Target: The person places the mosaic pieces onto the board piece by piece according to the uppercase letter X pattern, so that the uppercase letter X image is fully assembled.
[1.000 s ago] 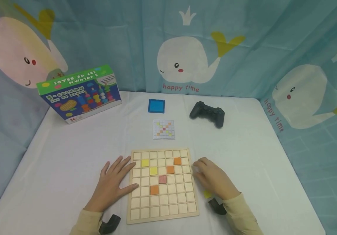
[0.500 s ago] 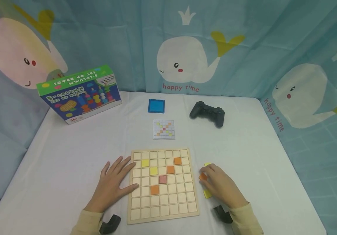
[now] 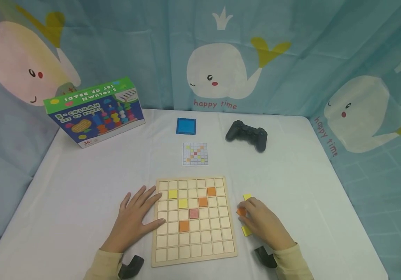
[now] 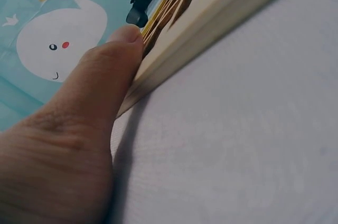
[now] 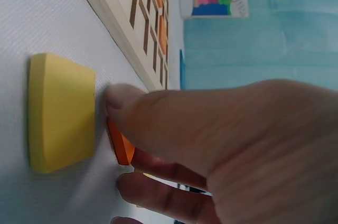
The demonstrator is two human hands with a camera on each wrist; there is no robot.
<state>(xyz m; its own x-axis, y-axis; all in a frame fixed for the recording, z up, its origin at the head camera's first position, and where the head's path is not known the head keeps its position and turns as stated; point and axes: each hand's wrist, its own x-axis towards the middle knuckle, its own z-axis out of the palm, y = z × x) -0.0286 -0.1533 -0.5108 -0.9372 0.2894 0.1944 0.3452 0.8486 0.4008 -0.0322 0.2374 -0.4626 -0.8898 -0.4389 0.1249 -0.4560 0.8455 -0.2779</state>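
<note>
My right hand (image 3: 265,223) is just right of the wooden grid board (image 3: 200,237), its thumb and fingers pinching an orange square tile (image 3: 241,211). In the right wrist view the thumb covers part of that orange tile (image 5: 122,147). A thick yellow tile (image 5: 63,113) lies on the cloth nearby; another yellow tile (image 3: 247,196) shows beyond the fingers. On the board sit several tiles: yellow, orange and one red tile (image 3: 193,213). My left hand (image 3: 130,223) lies with fingers spread, its thumb and fingertips at the board's left edge.
Behind the board lies a printed pattern card (image 3: 195,154), with a blue square frame (image 3: 186,126) farther back. A black game controller (image 3: 246,135) rests at the back right. A colourful toy box (image 3: 97,112) stands at the back left, before a whale-print curtain (image 3: 158,58).
My right hand has drawn away from the board's right edge to the loose tiles, bringing its fingers onto the orange one. It barely shifts in the last half second. My left hand stays put.
</note>
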